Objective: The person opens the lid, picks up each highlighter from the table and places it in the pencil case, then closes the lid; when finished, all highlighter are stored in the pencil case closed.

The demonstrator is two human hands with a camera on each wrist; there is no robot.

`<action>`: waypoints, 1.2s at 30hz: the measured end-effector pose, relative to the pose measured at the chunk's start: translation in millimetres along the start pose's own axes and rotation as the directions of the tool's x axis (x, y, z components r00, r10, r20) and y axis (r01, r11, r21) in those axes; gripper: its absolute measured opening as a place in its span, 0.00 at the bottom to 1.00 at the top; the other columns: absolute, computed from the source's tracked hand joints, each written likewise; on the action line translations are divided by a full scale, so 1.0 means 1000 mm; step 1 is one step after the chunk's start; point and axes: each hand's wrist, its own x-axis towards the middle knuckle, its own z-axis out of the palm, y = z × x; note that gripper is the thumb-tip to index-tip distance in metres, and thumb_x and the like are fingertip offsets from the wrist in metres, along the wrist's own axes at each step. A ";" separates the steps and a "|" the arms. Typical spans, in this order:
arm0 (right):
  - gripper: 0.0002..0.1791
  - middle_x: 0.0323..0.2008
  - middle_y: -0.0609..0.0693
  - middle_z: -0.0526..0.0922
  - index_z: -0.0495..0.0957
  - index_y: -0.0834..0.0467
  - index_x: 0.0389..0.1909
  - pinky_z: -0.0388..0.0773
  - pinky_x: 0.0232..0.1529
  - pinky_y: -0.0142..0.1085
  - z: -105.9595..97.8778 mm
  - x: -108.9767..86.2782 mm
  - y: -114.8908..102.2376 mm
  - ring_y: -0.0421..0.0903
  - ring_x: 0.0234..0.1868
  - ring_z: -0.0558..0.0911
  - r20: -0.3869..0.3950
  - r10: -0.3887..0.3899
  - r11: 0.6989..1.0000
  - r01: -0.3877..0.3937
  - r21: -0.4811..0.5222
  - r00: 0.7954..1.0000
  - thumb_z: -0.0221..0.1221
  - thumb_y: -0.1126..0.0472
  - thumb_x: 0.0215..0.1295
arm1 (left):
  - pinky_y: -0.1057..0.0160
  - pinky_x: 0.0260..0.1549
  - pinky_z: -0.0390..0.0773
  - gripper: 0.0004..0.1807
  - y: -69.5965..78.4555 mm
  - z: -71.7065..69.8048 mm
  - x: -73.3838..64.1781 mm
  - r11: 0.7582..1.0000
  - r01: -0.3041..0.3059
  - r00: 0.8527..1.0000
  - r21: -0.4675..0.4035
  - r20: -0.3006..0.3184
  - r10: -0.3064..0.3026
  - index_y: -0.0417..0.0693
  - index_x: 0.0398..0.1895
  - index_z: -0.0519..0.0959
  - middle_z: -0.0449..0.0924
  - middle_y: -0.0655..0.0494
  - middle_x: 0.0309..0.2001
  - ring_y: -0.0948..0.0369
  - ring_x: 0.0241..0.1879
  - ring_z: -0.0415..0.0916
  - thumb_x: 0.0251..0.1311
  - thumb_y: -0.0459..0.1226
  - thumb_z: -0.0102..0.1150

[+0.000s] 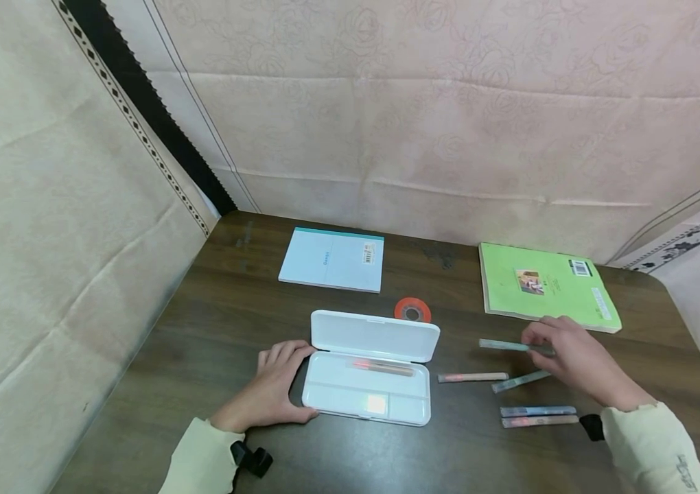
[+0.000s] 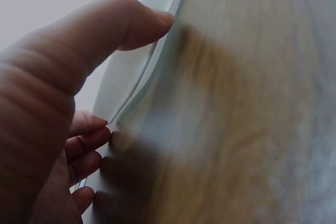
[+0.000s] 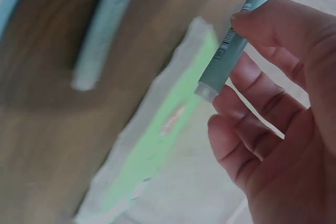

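Pinching a green pen (image 1: pixel 501 344) between thumb and fingers, right hand (image 1: pixel 566 353). A light hold near mid-barrel seems best; too tight may twist it. Left hand (image 1: pixel 278 387) grips the pencil case (image 1: pixel 334 391) by its left edge, which should stop sliding. Pen: slim, barcode label, cloudy end, jutting leftward past the fingertips. Case: white, open, just right of the left fingers.

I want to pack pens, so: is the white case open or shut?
Open: the white case has its lid swung back, baring the compartments and a pen inside.
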 end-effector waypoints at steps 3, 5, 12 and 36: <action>0.18 0.32 0.37 0.79 0.80 0.48 0.32 0.76 0.36 0.41 -0.009 0.004 -0.015 0.39 0.35 0.77 -0.034 -0.039 0.999 0.039 0.003 0.999 0.73 0.68 0.42 | 0.49 0.50 0.57 0.48 0.000 0.000 0.000 1.000 -0.002 1.000 0.004 -0.002 0.002 0.52 0.66 0.68 0.66 0.52 0.64 0.51 0.61 0.60 0.40 0.58 0.72; 0.18 0.32 0.36 0.79 0.79 0.47 0.33 0.76 0.36 0.40 -0.015 0.008 -0.026 0.38 0.35 0.78 -0.042 -0.058 0.998 0.059 0.017 0.997 0.73 0.68 0.42 | 0.49 0.50 0.57 0.48 0.000 0.000 0.000 1.000 0.000 1.000 0.002 0.000 0.000 0.52 0.66 0.68 0.66 0.52 0.64 0.51 0.61 0.60 0.40 0.58 0.73; 0.16 0.32 0.34 0.77 0.79 0.45 0.32 0.77 0.33 0.34 -0.027 0.019 -0.063 0.34 0.33 0.76 -0.042 -0.067 0.997 0.068 0.024 0.997 0.72 0.65 0.46 | 0.48 0.51 0.57 0.48 0.001 -0.001 0.000 1.000 0.004 1.000 -0.001 0.004 -0.004 0.52 0.66 0.69 0.66 0.52 0.64 0.51 0.61 0.60 0.40 0.58 0.73; 0.07 0.31 0.41 0.76 0.80 0.50 0.36 0.73 0.34 0.33 0.038 0.067 -0.158 0.37 0.31 0.70 0.186 -0.161 0.983 0.140 0.120 0.969 0.68 0.58 0.57 | 0.49 0.50 0.57 0.48 -0.002 0.001 0.000 1.000 0.008 1.000 0.004 0.003 -0.008 0.52 0.66 0.68 0.65 0.52 0.64 0.52 0.61 0.60 0.40 0.59 0.73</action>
